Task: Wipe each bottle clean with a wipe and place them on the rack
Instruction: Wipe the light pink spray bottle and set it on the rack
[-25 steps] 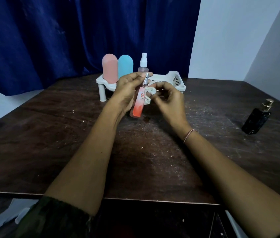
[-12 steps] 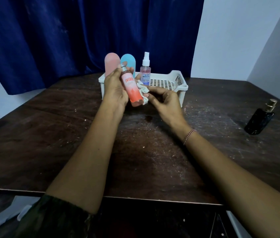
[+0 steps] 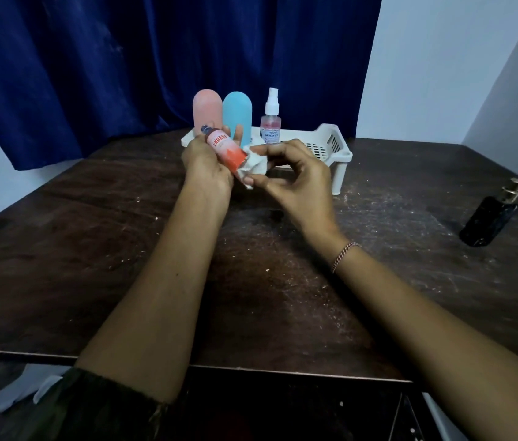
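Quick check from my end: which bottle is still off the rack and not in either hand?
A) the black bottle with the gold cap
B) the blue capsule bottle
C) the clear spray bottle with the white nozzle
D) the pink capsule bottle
A: the black bottle lies on the table far to the right, well apart from the rack and both hands.

A pink-to-orange bottle with red lettering is meeting a white wipe. Behind, a pink bottle and a blue bottle are standing on a white rack before a navy curtain.
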A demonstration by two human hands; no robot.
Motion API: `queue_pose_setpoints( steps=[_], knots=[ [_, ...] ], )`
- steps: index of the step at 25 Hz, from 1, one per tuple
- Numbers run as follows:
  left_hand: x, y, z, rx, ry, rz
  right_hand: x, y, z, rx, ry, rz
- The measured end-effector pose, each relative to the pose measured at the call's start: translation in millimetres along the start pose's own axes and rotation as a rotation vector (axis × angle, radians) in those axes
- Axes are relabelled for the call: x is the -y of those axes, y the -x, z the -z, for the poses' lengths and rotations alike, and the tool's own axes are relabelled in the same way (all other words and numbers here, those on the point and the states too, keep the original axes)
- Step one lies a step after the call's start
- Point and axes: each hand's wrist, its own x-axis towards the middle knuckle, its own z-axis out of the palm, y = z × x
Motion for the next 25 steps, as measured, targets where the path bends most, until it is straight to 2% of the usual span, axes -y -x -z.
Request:
queue_pose_setpoints(
  steps=[7,10,13,18,25],
  knots=[
    [11.7,7.7,-6.4,0.051,-0.129,-0.004,2.4,4.8,6.3,0.001,0.303,0.19],
    [15.6,12.9,-5.7,0.024,-0.104,0.027,2.8,6.1,8.6,-0.013,0.308,0.205],
    [19.5,17.1,-4.7,-0.005,-0.207,-0.056,0.6,4.5,7.0,-0.027,0.281,0.193],
    [22.1,14.8,-2.8,0.1,-0.28,-0.119,0.0,5.0,8.7,0.023,0.191,0.157],
    [29.9,11.3,-3.9,0.144,-0.33,-0.001,3.4,5.0,11.3,-0.017,0.314,0.214]
  ],
)
